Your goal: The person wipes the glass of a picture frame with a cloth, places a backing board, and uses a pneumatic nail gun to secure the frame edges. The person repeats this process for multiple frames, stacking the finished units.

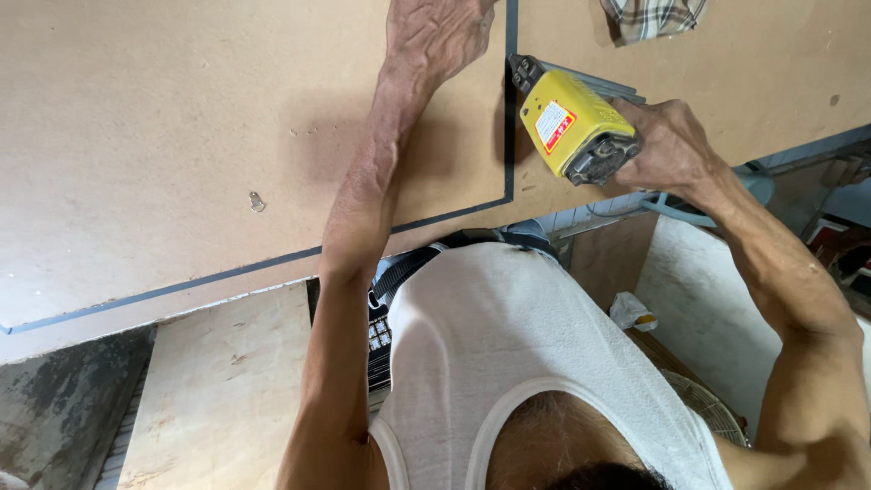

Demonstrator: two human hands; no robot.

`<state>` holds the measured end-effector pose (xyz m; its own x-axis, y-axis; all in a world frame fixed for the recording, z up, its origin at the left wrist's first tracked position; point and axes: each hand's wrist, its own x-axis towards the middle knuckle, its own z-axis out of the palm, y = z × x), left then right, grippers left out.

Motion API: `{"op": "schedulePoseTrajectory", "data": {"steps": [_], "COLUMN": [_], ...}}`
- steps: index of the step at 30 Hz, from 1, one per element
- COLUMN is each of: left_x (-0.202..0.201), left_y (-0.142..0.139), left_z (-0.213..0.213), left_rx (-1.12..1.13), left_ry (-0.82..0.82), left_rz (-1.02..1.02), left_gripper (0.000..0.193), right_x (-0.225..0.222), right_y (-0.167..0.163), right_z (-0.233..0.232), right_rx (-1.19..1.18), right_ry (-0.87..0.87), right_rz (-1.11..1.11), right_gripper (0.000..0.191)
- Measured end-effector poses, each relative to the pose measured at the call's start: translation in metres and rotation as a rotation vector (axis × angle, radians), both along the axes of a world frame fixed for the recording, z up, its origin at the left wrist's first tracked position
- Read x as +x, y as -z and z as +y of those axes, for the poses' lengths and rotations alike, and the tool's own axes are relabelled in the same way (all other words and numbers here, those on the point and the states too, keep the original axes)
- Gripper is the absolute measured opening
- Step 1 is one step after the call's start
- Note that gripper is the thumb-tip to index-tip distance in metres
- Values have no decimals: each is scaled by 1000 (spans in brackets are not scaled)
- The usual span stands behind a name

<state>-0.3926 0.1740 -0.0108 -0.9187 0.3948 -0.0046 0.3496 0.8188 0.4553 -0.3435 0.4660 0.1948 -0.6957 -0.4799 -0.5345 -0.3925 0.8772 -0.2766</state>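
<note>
Head view: left hand [435, 36] is laid flat, palm down, on brown board [163, 118], at 12 o'clock, just beside dark strip [511, 109]; fingers partly cut off by frame edge. Right hand [667, 145] is wrapped tight round grip of yellow stapler [572, 122], at 1 o'clock, nose set against strip. Small metal hanger [258, 201] is seen on board at 9 o'clock. Checked cloth [651, 16] lies at top edge. Judged step: strip being fastened along board edge, approx. mid-run. Next shot calls for nose kept square on strip, board held down w/ left hand, fingers kept well apart from nose.
</note>
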Motion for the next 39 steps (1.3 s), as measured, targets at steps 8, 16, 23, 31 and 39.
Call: {"op": "schedulePoseTrajectory", "data": {"steps": [8, 16, 23, 31, 39], "left_x": [-3, -1, -1, -3, -7], "left_y": [-18, -20, -22, -22, -18], "left_z": [-2, 0, -1, -1, -1], "left_rx": [100, 89, 86, 115, 224], "left_ry": [-109, -136, -151, -133, -65], "left_rz": [322, 303, 353, 272, 206], "left_gripper": [43, 43, 46, 46, 40], "right_x": [-33, -33, -32, -37, -14], "right_y": [10, 18, 20, 16, -22], "right_z": [-5, 2, 8, 5, -26], "right_rx": [-60, -13, -28, -53, -149], "right_ry": [-182, -129, -111, -158, 224], "right_rz": [97, 15, -10, 28, -120], "right_gripper": [60, 66, 63, 64, 26]}}
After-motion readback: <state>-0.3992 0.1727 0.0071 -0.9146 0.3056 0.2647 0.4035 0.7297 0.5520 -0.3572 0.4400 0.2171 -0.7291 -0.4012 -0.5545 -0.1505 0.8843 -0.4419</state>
